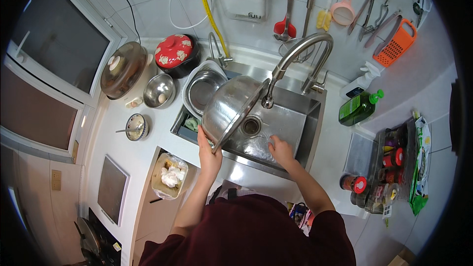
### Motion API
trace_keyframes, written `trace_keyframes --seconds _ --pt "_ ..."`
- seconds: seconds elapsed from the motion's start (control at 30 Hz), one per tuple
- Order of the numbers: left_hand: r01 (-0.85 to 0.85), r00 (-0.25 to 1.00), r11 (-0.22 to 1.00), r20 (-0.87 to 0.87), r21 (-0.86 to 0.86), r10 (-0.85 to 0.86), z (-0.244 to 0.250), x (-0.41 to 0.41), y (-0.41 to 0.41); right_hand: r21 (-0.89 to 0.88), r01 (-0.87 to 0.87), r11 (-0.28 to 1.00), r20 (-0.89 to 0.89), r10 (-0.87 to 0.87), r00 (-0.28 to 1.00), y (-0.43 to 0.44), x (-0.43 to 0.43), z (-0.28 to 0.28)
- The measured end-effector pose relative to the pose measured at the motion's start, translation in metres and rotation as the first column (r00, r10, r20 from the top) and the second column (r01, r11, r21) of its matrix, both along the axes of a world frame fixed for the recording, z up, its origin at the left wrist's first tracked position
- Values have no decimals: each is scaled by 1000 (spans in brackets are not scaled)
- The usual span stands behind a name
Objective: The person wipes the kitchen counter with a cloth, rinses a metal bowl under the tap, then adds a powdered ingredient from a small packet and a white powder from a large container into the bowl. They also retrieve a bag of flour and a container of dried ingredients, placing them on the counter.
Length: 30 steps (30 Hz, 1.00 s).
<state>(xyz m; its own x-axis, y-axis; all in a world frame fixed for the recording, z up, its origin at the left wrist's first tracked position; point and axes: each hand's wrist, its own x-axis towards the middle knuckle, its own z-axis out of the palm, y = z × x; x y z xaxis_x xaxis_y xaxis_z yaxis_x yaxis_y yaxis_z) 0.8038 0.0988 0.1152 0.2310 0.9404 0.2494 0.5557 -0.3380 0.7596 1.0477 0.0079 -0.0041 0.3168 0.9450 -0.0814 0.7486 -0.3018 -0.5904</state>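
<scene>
My left hand [210,157] grips the rim of a large stainless steel bowl [231,105]. The bowl is tilted on its side over the left part of the steel sink [284,118], with its mouth facing right. My right hand [283,151] is over the sink's near right side, fingers loosely bent and a little apart, with nothing visible in it. Above the basin hangs the spray head of a gooseneck faucet [268,101], close to the bowl's upper rim. A round drain [252,125] shows in the sink floor, which looks wet.
Left of the bowl, a metal basin [205,90] sits in a white tub. A small steel bowl [159,91] with an egg and a patterned bowl [137,127] with a spoon stand further left. A waste bin [157,177] hangs below. Green soap bottle [356,109] stands right.
</scene>
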Motion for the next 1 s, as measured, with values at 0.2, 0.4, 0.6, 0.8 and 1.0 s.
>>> trace_keyframes --seconds 0.2,0.4,0.6,0.8,1.0 --pt "-31 1000 1000 6 6 31 -4 -1 -7 5 -2 1000 -16 2 1000 -4 -2 11" --pt "-69 998 997 -6 37 69 -6 7 -13 104 -4 995 -60 10 998 -7 4 6" --pt "-124 988 989 99 82 116 -25 12 -14 184 9 983 -82 6 997 -25 10 -10" --pt "-199 813 931 479 -307 332 -68 -1 -17 152 87 985 -153 -63 986 -35 2 3" --pt "224 351 536 581 -814 735 -15 -90 -45 185 103 977 -336 -35 941 -15 -52 44"
